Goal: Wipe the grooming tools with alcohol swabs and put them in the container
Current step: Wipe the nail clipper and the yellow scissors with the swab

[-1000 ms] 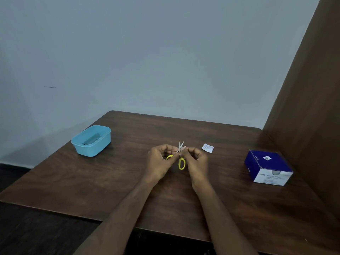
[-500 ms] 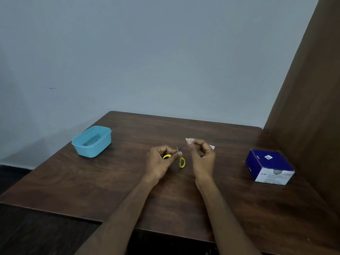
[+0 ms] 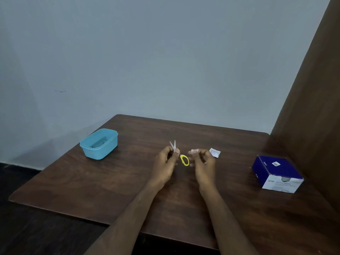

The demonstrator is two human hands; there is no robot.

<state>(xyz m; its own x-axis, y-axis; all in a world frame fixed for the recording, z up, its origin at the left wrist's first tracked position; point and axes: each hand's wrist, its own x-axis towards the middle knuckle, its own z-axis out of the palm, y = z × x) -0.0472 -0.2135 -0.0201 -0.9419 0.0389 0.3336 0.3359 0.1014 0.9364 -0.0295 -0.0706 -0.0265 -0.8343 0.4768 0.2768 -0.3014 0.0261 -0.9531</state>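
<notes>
Between the two hands, above the middle of the table [image 3: 92, 181], the wiping contact has just broken. The left hand [image 3: 166, 165] has its fingers closed around the small scissors [image 3: 179, 153], gripping near the pivot; the blades point up toward 12 o'clock, slightly parted, and one yellow loop hangs out at 4 o'clock from the grip. The right hand [image 3: 203, 161] pinches a pale swab [image 3: 194, 150] at its fingertips, the remaining fingers loosely curled and somewhat blurred.

A second ago both hands were pressed together with the swab on the blades. Half a second ago the right hand had pulled off to 3 o'clock, swab lifted clear. Now the gap is wider, and the left hand has tilted the scissors more upright, so the blades show plainly. I judge this either the end of the wipe or a pause to re-fold the swab before another pass.

Just beyond the right hand, at 2 o'clock, lies the torn wrapper [image 3: 214, 152]. The blue container [image 3: 99, 144] sits well apart at 9 o'clock, with something dark inside that I cannot identify. The swab box [image 3: 276, 173] stands at 3 o'clock, unmoved.
</notes>
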